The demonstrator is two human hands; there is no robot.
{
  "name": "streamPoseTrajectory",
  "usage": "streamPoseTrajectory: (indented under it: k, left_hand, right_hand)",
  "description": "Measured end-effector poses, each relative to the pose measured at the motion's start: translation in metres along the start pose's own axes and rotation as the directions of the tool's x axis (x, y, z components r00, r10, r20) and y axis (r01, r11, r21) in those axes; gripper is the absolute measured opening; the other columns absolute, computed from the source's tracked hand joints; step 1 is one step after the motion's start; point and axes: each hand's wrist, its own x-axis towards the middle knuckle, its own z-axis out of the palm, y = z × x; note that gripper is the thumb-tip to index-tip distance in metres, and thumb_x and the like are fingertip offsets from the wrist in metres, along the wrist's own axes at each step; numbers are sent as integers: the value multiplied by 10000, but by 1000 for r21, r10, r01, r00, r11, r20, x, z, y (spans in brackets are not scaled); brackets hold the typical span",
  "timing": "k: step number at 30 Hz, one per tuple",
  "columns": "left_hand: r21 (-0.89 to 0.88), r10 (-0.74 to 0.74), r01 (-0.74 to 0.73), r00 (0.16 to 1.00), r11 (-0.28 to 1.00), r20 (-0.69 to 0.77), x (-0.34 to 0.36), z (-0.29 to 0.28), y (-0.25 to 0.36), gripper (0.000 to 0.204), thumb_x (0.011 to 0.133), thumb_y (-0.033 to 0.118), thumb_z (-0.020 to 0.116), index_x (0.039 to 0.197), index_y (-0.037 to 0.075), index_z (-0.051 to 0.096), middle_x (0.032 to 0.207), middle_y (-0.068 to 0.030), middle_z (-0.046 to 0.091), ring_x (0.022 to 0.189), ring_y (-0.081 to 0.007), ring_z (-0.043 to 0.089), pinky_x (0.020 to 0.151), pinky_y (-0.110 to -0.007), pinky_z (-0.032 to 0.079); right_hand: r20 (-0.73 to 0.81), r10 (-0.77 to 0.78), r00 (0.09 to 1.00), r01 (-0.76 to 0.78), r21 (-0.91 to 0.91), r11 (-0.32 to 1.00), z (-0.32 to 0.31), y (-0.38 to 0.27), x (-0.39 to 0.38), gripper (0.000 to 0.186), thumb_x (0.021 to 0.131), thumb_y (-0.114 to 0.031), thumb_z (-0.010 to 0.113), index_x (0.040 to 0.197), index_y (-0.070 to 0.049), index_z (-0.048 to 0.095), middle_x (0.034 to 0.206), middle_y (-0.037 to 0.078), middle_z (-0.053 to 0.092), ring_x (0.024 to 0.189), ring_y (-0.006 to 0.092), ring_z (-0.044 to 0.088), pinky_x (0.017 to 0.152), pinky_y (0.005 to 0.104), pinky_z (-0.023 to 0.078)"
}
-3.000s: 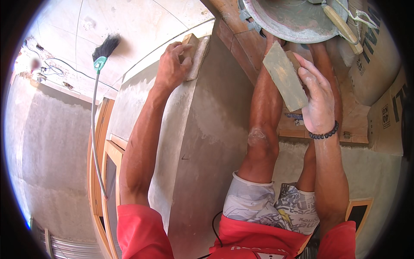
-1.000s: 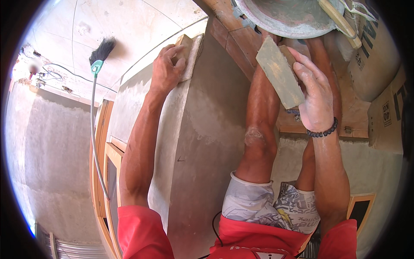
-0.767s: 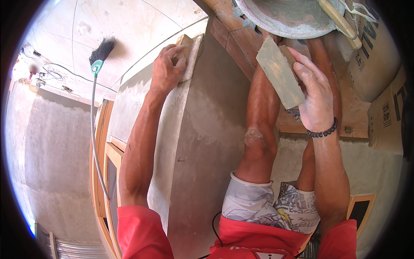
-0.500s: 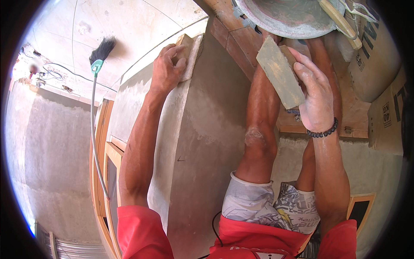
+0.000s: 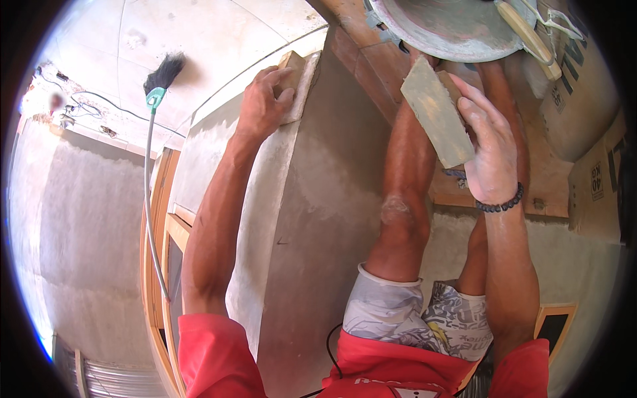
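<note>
My left hand presses a small wooden float block against the top corner of a grey plastered wall. My right hand holds a flat rectangular trowel tilted up, its grey face toward me, just below a round metal mortar pan. A wooden-handled tool lies in the pan. My bare legs stand on a wooden plank beside the wall.
A broom with black bristles and a teal collar leans by a wooden door frame on the left. Cardboard bags sit at the right. Pale tiled floor lies far below, with cables.
My left hand with the float block has shifted slightly up along the wall corner. My right hand keeps the trowel almost still.
</note>
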Motion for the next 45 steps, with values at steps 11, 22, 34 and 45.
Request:
streamPoseTrajectory:
  k: [11,22,34,45]
  left_hand:
    - [16,46,-45,999,999,-16,2,1,-8,402,809,130,598,1190,11,641,1304,-240,548,1004,-352,640,909,-390,496]
    - [7,-2,1,1000,1000,18,0,-3,-2,392,821,110,629,1202,14,635,1311,-229,548,978,-322,656,890,-379,510]
    - [-5,-4,4,1000,1000,11,1,-1,-4,390,820,98,617,1201,14,635,1306,-222,551,993,-321,658,891,-371,519]
    - [-15,21,-21,1000,1000,12,2,0,-7,397,815,114,613,1201,23,636,1299,-218,556,970,-324,656,888,-377,512]
  right_hand:
    - [45,-9,999,8,19,1000,-2,1,1,425,993,-151,465,1369,46,460,1253,92,586,1097,121,578,939,255,452]
    - [49,-18,999,18,12,1000,-3,2,0,426,994,-151,463,1370,48,457,1261,95,582,1108,124,575,949,260,451]
    - [60,-20,998,18,44,999,1,-2,-2,431,988,-166,482,1362,49,468,1293,100,568,1151,136,560,979,270,435]
    - [60,-25,998,23,33,999,-4,3,0,431,991,-161,474,1364,56,459,1275,100,575,1130,131,568,967,266,442]
